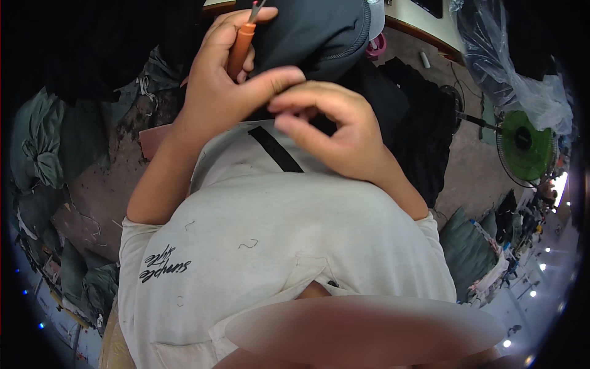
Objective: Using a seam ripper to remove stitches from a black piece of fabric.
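My left hand (224,92) is raised at the upper middle, closed round a seam ripper (241,52). The tool has an orange handle and a thin forked metal tip pointing up, with a small red end. Its thumb stretches toward my right hand (338,126). The right hand's fingers and thumb curl together close to that thumb; whether they pinch something small is hidden. Beyond both hands lies a dark garment (307,37) with a stitched, curved seam. Below them a black strip (276,149) lies across pale cloth at my lap.
A green-bladed fan (524,144) stands at the right, below clear plastic sheeting (498,55). Black cloth (418,123) hangs right of my lap. Green-grey cloth bundles (46,141) lie at the left. A pale machine table (424,21) edges the top, above a pink object (377,46).
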`<move>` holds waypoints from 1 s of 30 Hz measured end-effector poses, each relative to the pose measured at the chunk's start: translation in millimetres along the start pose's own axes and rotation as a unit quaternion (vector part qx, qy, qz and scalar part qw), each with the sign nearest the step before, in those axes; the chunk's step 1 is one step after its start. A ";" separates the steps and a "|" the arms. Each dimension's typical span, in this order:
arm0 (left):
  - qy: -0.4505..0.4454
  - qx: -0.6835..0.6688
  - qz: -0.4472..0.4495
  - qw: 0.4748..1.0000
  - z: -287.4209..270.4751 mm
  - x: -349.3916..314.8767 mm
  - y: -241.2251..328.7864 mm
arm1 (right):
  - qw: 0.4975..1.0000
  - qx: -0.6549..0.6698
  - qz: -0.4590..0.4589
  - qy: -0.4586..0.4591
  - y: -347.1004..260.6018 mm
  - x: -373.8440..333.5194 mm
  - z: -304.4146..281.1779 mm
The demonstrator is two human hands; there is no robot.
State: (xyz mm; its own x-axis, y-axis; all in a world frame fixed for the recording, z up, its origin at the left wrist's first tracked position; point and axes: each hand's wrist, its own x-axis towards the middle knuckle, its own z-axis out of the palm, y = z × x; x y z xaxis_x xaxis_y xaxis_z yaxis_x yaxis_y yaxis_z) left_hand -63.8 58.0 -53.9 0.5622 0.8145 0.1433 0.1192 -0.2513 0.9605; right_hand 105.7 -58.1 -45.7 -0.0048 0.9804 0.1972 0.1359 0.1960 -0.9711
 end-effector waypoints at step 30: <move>-0.011 -0.466 -0.214 0.858 -19.0 -1.0 -0.7 | 0.903 0.311 0.241 0.172 28.4 6.1 40.1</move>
State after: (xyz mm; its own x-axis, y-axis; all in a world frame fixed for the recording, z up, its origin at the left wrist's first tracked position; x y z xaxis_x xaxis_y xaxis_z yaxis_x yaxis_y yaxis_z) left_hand -79.9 67.3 -50.2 0.6475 0.7145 -0.2649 -0.3817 0.6050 0.6988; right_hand 69.9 -45.7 -77.4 0.2280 0.9117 -0.3418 -0.5437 -0.1720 -0.8215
